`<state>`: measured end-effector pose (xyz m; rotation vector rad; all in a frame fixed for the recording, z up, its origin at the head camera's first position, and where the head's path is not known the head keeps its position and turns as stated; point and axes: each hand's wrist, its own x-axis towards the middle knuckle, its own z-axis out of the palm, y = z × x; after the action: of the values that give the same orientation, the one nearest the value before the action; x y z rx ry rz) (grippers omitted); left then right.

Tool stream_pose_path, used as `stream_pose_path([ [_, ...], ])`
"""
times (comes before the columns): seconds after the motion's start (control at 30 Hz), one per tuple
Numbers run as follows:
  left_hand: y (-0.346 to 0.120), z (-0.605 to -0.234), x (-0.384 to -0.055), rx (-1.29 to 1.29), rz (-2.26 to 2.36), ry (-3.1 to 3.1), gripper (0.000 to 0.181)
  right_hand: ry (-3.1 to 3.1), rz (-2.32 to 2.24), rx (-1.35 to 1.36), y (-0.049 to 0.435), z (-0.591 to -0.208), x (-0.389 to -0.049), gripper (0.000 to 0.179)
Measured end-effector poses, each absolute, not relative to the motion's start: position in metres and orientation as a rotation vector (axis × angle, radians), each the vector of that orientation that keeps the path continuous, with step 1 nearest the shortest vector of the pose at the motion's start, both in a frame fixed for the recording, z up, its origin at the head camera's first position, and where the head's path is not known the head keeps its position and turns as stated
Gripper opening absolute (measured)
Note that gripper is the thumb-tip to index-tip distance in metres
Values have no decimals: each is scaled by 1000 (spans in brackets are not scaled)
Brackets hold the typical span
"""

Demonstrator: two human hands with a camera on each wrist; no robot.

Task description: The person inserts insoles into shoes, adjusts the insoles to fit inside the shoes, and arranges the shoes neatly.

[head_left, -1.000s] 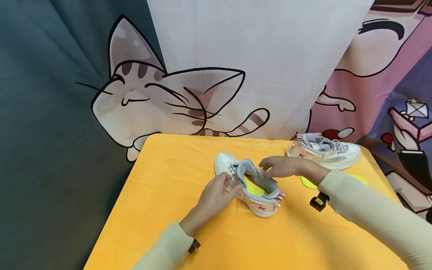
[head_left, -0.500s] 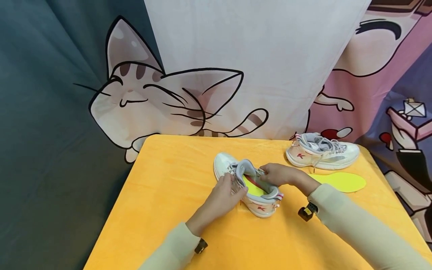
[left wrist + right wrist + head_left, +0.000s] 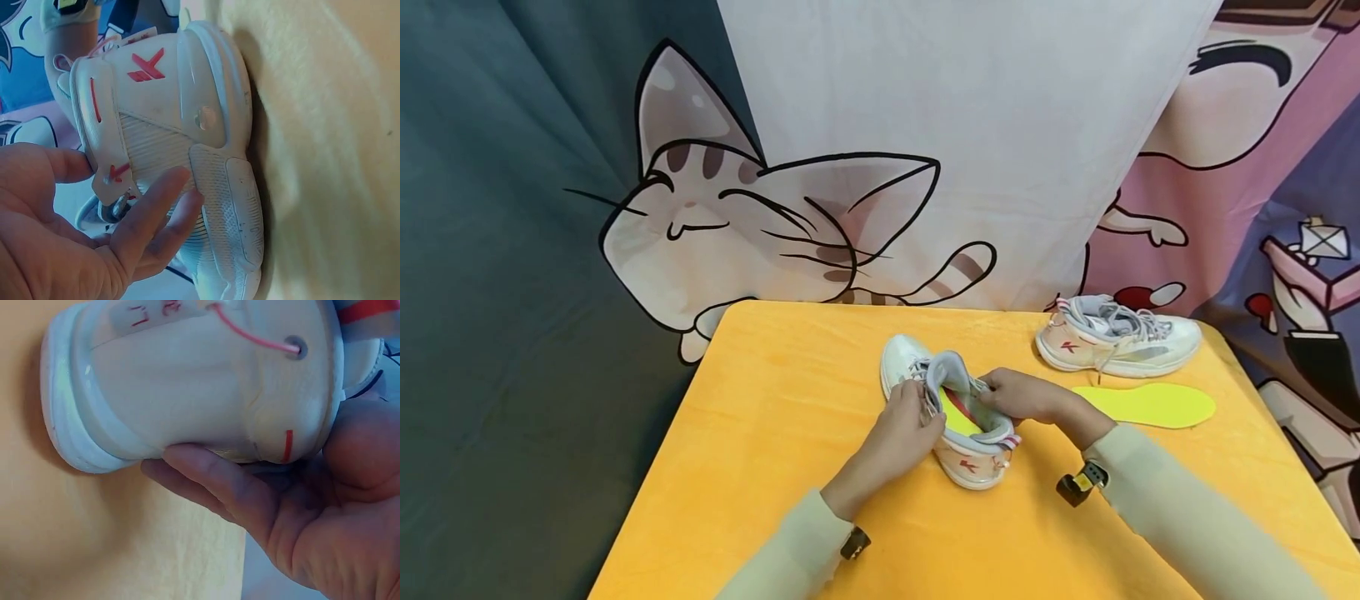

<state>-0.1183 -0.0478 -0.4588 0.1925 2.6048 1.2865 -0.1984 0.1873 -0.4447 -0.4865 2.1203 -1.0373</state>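
A white sneaker (image 3: 972,465) with red marks stands upright on the yellow cloth, its toe pointing away to the left. Inside its opening lies a bright yellow insole (image 3: 953,414) with a red strip along it. My left hand (image 3: 898,433) pinches the left side of the collar near the laces. In the left wrist view the thumb is at the collar edge, with fingers (image 3: 156,209) along the outer side. On the opposite side my right hand (image 3: 1024,395) grips the collar, its fingers (image 3: 215,478) against the outer wall. The fingertips inside the shoe are hidden.
A second white sneaker (image 3: 1120,343) with grey laces stands at the back right of the yellow-covered table (image 3: 760,417). In front of it a loose yellow insole (image 3: 1161,406) lies flat. A cartoon-printed curtain (image 3: 985,100) hangs behind the table.
My right hand has come down and taken hold of the collar's right side. The left hand has closed on the other side. The shoe's heel has swung slightly left.
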Motion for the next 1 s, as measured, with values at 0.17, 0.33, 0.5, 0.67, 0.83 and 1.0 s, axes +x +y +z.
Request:
stream_pose_path([
  [0.17,-51,-453,-126,200,1254,2654,44,2152,-1074,-434,184,-444,-190,27],
  [0.33,-55,-451,-137,218,1220,2707,47,2233,-1102,-352,173,-441,-183,26],
  [0.5,-56,-452,-147,203,1157,2744,57,2257,-1170,-244,161,-446,-177,28],
  [0.67,-58,-459,-153,189,1125,2764,55,2225,-1224,-177,151,-454,-173,30],
  [0.83,-60,-467,-154,156,1153,2769,53,2277,-1199,-190,151,-461,-174,28],
  [1.0,-62,-471,-151,78,1233,2657,54,2262,-1265,-242,156,-464,-171,33],
])
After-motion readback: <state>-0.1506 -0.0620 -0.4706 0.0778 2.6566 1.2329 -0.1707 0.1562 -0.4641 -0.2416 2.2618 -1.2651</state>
